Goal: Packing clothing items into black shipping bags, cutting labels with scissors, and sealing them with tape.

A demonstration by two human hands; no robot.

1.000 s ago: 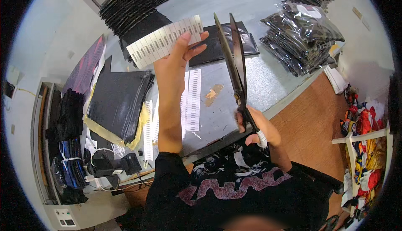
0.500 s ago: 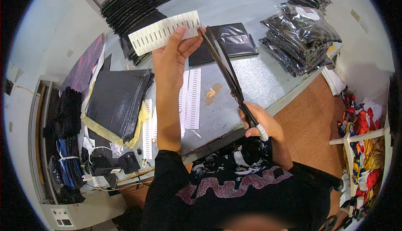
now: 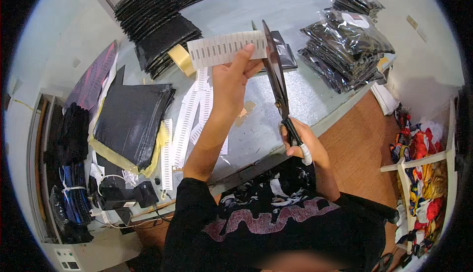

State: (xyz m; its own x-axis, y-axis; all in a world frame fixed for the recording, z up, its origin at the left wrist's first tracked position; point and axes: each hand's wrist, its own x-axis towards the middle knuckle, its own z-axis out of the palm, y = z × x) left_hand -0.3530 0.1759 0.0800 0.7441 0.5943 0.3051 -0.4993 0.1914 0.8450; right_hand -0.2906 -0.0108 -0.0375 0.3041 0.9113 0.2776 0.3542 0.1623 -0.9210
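A white strip of printed labels [image 3: 224, 48] is pinched in my left hand [image 3: 230, 87], thumb on top, held above the table. My right hand [image 3: 311, 141] is closed around the handles of large black scissors [image 3: 277, 82], one of them wrapped in white. Their blades stand slightly apart at the strip's right end; whether they touch it I cannot tell. Below my left forearm lie more white label strips [image 3: 185, 124] on the table. Behind the scissors, a flat black plastic packet [image 3: 288, 57] is partly hidden.
A yellowish tape roll [image 3: 181, 60] stands beside black folded packets [image 3: 165, 38]. Clear-bagged black packets [image 3: 340, 48] are piled at the table's right. To the left lies a stack of black sheets [image 3: 133, 121]. Colourful cloth [image 3: 423, 173] fills a rack at far right.
My left hand has moved right with the label strip, which now lies more level. The scissor blades have opened a little at the tips. The tape roll and more loose strips have come into sight.
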